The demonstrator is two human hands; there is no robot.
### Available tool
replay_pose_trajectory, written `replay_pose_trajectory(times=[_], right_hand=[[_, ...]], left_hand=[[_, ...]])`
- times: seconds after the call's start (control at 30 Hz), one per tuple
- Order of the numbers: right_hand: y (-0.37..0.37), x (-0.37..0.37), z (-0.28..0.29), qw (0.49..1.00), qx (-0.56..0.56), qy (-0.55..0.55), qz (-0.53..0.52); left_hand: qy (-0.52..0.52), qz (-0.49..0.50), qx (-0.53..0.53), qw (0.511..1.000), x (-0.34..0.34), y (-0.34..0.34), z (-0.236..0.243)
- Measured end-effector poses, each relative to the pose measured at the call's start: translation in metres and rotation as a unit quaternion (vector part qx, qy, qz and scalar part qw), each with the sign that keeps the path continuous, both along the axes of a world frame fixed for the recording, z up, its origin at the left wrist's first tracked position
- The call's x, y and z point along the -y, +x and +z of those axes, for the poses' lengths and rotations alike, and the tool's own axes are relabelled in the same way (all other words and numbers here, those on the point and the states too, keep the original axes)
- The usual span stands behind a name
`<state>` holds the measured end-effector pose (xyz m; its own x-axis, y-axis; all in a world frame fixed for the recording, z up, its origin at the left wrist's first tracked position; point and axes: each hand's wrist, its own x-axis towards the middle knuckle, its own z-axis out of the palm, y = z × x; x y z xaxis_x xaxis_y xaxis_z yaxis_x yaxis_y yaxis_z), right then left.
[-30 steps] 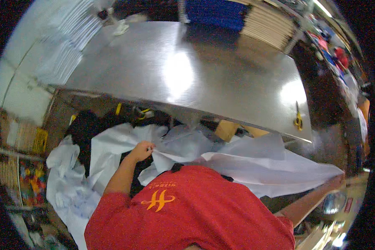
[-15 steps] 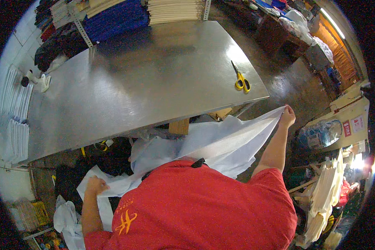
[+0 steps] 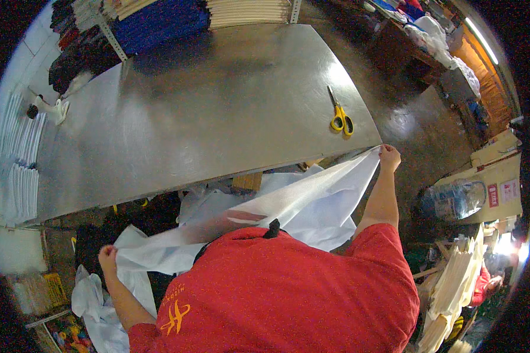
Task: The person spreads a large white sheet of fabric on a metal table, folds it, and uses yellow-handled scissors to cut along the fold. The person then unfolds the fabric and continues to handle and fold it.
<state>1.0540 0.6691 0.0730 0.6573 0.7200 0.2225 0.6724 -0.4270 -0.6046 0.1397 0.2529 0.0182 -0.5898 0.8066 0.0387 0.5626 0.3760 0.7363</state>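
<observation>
A large sheet of thin white fabric [image 3: 312, 197] stretches between my two hands, below the near edge of the metal table. My right hand [image 3: 390, 157] pinches one corner of it close to the table's right corner. At the lower left my left hand [image 3: 108, 259] is closed on the other end of the same edge. Parts of the sheet behind my red shirt are hidden. Yellow-handled scissors [image 3: 342, 120] lie on the table's right side, blades pointing away, apart from both hands.
The metal table [image 3: 206, 112] spans the area ahead. Stacked blue cloth [image 3: 162, 26] and cream cloth [image 3: 247, 13] stand at its far edge. White folded stacks [image 3: 22, 191] line the left wall. A large clear bottle [image 3: 453, 199] and hanging cream cloth [image 3: 453, 288] are on the right.
My left hand has moved outward to the left, and my right hand slightly left. The fabric's upper edge is now drawn straighter between them. The scissors have stayed put.
</observation>
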Motion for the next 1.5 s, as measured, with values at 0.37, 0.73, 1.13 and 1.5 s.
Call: replay_pose_trajectory(times=[0.37,0.73,1.13,1.5], right_hand=[[0.036,-0.013,-0.008,0.993,-0.019,-0.047,0.106],[0.090,-0.033,-0.034,0.986,-0.104,-0.006,0.133],[0.025,-0.005,0.009,0.971,-0.187,-0.006,0.152],[-0.028,0.029,0.022,0.992,0.070,-0.051,0.087]], left_hand=[[-0.008,0.066,-0.190,0.980,-0.127,0.034,0.096],[-0.048,0.164,-0.183,0.968,-0.169,0.044,0.075],[-0.026,0.121,-0.277,0.953,-0.165,0.009,0.051],[-0.051,0.138,-0.328,0.933,-0.116,-0.038,0.047]])
